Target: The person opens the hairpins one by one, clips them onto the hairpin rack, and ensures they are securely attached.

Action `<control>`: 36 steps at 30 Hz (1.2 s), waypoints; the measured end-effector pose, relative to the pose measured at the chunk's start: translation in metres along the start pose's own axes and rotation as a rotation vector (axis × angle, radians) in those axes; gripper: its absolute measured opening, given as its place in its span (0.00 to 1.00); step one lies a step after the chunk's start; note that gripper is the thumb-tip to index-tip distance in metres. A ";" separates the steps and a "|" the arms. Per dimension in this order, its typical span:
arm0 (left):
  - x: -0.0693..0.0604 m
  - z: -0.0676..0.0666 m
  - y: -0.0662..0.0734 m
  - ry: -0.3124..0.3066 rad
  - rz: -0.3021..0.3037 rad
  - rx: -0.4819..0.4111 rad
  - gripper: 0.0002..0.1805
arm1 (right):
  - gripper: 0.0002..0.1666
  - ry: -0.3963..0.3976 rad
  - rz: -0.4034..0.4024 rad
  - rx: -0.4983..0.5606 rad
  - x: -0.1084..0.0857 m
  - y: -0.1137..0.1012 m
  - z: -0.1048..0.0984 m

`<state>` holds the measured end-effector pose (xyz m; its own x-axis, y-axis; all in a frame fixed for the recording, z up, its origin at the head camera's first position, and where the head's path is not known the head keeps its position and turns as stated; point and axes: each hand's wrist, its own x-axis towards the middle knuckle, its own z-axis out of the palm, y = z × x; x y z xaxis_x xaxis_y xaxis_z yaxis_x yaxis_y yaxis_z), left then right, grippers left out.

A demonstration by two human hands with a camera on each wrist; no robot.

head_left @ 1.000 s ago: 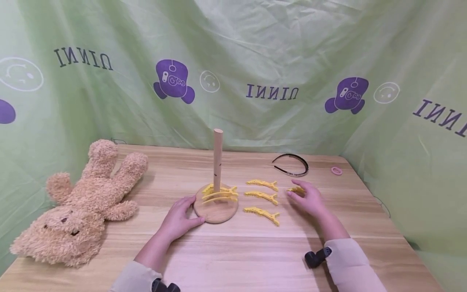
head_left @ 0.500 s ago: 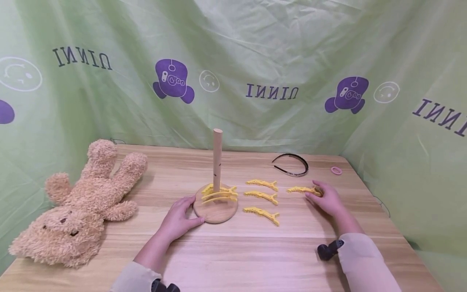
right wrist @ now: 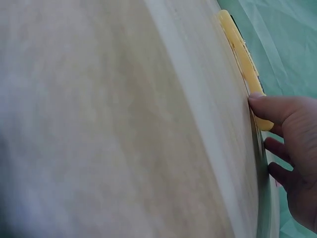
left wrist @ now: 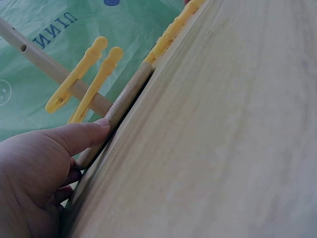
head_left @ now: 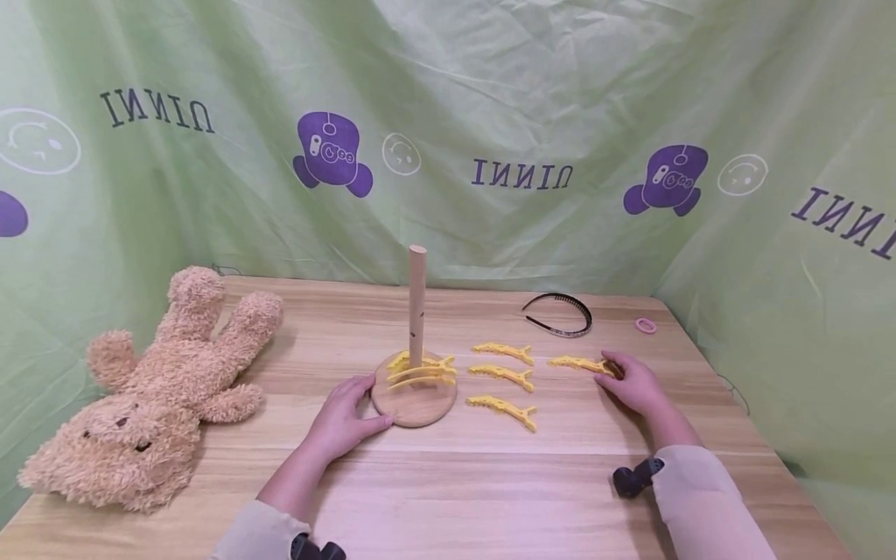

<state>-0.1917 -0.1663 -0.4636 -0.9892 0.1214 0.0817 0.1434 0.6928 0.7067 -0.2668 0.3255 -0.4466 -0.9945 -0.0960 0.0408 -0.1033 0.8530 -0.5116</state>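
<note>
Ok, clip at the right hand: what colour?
Yellow; the clip shows best in the right wrist view.

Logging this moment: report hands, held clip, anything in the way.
Left hand gripping pale round wooden base. Right hand pinching yellow curved plastic hair clip. Three similar clips lying between held clip and base.

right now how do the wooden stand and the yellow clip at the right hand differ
Colour: the wooden stand is pale brown, the yellow clip bright yellow.
Size and pose: the wooden stand is bigger and rises upright; the yellow clip is slim and low.
Hands: the left hand grips the wooden stand; the right hand pinches one end of the yellow clip.
Shared: a hand touches each.
</note>
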 end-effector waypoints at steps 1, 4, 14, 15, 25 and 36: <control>0.000 0.000 0.000 0.001 0.001 0.000 0.45 | 0.37 0.002 -0.004 -0.002 0.000 0.001 0.000; 0.000 0.000 0.000 0.000 0.000 0.001 0.45 | 0.35 0.011 -0.012 -0.021 -0.001 0.002 0.000; 0.000 0.000 0.001 0.000 -0.002 0.002 0.45 | 0.26 0.039 -0.033 -0.047 -0.006 -0.003 0.000; 0.000 -0.001 0.001 0.000 -0.002 0.003 0.45 | 0.26 0.039 -0.029 -0.043 -0.006 -0.004 0.000; 0.000 0.000 0.000 0.000 -0.006 0.006 0.45 | 0.27 0.034 -0.013 0.038 -0.010 -0.024 -0.001; 0.000 0.000 0.001 -0.003 -0.011 -0.005 0.45 | 0.27 0.044 -0.149 -0.007 -0.012 -0.071 -0.001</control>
<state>-0.1916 -0.1659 -0.4629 -0.9907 0.1158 0.0722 0.1325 0.6905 0.7111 -0.2478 0.2670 -0.4096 -0.9679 -0.1988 0.1536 -0.2493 0.8347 -0.4911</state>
